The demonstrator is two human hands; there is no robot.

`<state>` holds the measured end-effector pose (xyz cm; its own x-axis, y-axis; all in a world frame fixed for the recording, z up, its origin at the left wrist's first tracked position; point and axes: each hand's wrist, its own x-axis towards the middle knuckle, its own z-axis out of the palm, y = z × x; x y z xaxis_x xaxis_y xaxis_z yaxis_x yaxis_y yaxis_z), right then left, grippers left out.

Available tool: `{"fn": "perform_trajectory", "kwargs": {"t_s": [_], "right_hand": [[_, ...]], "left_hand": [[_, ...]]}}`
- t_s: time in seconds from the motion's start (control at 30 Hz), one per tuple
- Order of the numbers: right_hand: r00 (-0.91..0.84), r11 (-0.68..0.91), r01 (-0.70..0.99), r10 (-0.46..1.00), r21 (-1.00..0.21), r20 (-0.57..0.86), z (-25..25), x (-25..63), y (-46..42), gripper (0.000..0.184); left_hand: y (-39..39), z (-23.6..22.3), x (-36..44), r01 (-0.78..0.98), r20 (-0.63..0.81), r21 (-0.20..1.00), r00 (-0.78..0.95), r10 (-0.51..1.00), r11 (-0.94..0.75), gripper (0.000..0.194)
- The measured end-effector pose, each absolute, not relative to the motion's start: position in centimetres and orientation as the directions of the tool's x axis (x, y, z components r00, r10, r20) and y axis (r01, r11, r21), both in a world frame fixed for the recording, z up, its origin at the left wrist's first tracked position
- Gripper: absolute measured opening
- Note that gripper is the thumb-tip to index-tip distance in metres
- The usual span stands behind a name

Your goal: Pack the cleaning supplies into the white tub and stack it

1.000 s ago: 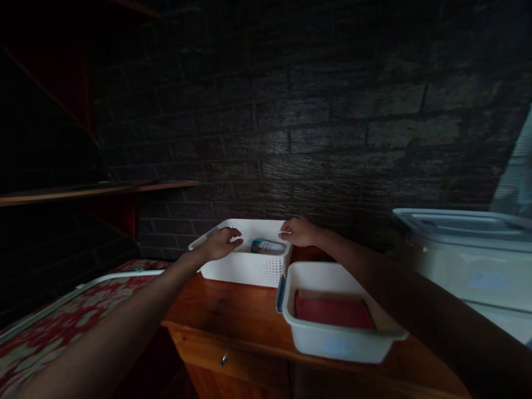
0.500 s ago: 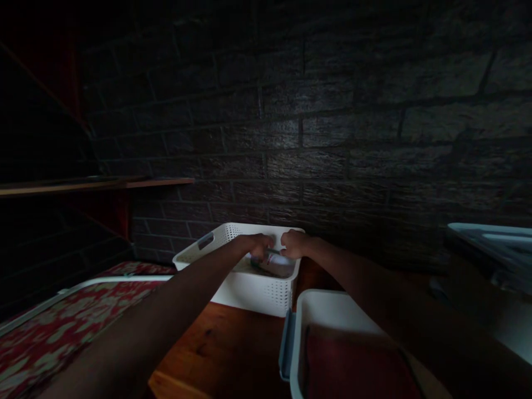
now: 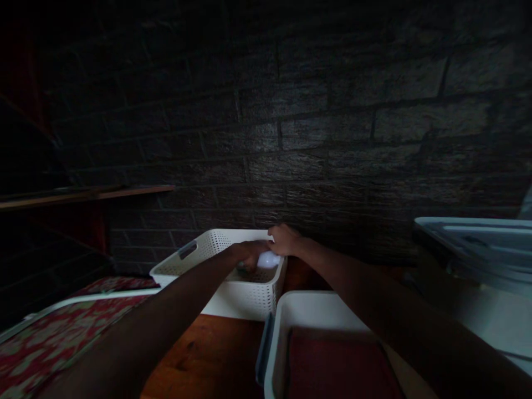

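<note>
Down inside a white perforated basket (image 3: 245,296), my left hand (image 3: 250,256) is closed, fingers pointing down. A small greenish thing shows dimly under its fingers; I cannot make out what it is. Beside this hand lies a smooth white rounded object (image 3: 268,260), perhaps a bottle, partly covered. My right hand (image 3: 284,240) is at the basket's far right corner, above the white object, with its fingers curled. Whether those fingers grip the rim or something small is hidden.
A white bin (image 3: 316,305) with a blue-grey latch and dark red cloth (image 3: 332,363) inside stands nearer, on the wooden surface (image 3: 199,352). At right is a lidded container (image 3: 477,238). Red floral fabric (image 3: 54,349) lies left, below a wooden shelf (image 3: 124,192). A dark brick wall (image 3: 266,138) rises behind.
My view has turned slightly right, shifting everything leftward. My left hand has gone lower in the basket, and my right hand sits at the corner rim. More of the white object's rounded side shows.
</note>
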<state>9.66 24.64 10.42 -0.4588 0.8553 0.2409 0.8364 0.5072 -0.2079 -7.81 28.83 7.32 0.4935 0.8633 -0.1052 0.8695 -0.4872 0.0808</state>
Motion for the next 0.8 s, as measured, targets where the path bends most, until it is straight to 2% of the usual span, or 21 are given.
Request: {"fn": "perform_trajectory", "kwargs": {"t_s": [0.1,0.23,0.4,0.53,0.67,0.8], "right_hand": [[-0.399,0.504,0.818,0.844,-0.276,0.359,12.1,11.4,23.1,0.03],[-0.269,0.498,0.772,0.819,-0.395,0.506,14.5,13.7,20.4,0.037],[-0.128,0.513,0.638,0.806,-0.574,0.578,16.1,15.7,16.3,0.064],[-0.152,0.566,0.498,0.803,-0.657,0.576,16.0,16.5,11.8,0.092],[-0.19,0.652,0.367,0.75,-0.663,0.633,15.3,17.2,7.5,0.081],[-0.101,0.685,0.071,0.728,-0.725,0.678,14.9,18.1,5.0,0.063]], "left_hand": [[27.8,10.6,-8.5,0.855,-0.044,0.137,0.509,0.86,-0.5,0.06],[25.4,15.5,-9.3,0.831,0.184,0.254,0.461,0.868,-0.495,0.06],[20.1,20.4,-8.0,0.71,0.436,0.452,0.353,0.828,-0.541,0.068],[14.8,22.0,-3.9,0.515,0.569,0.589,0.283,0.772,-0.623,0.068],[10.1,22.0,1.5,0.308,0.619,0.671,0.268,0.738,-0.674,0.064],[7.6,21.6,5.3,0.052,0.579,0.8,0.194,0.792,-0.598,0.061]]}}
